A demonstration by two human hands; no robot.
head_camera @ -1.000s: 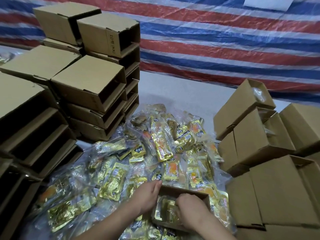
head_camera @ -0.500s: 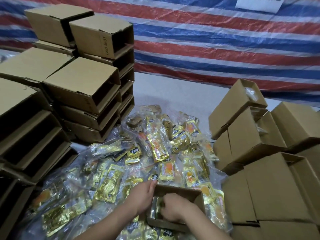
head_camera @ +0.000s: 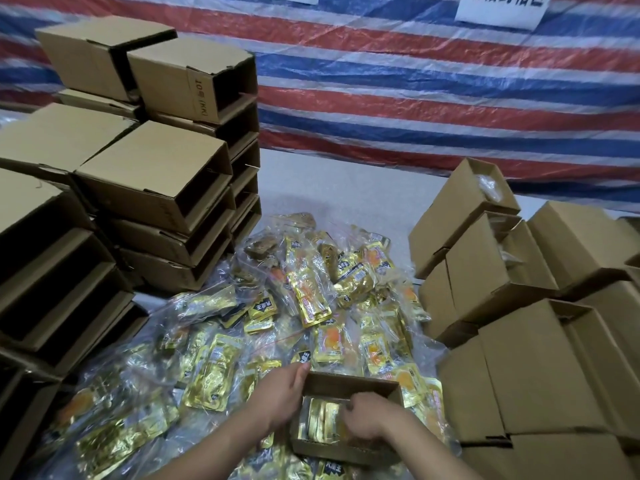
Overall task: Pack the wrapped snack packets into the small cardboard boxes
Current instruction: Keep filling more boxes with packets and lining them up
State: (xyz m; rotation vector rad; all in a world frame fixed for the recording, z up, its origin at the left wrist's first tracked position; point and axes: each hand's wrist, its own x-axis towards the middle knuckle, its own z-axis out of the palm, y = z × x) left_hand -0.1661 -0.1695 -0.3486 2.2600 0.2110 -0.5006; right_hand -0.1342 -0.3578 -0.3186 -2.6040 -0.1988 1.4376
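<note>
An open box (head_camera: 349, 419) is steadied by the flat left hand (head_camera: 282, 396) while light, slippery gold packets (head_camera: 323, 419), best pinched at their sealed edges, are gripped by the right hand (head_camera: 363, 415).

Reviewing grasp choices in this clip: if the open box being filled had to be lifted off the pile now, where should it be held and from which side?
Probably by its two short end walls, coming in from left and right. The open box lies mouth-up on loose packets, so its underside is hard to reach. The left hand already rests against the left wall, and the right hand is inside on the gold packets.
</note>
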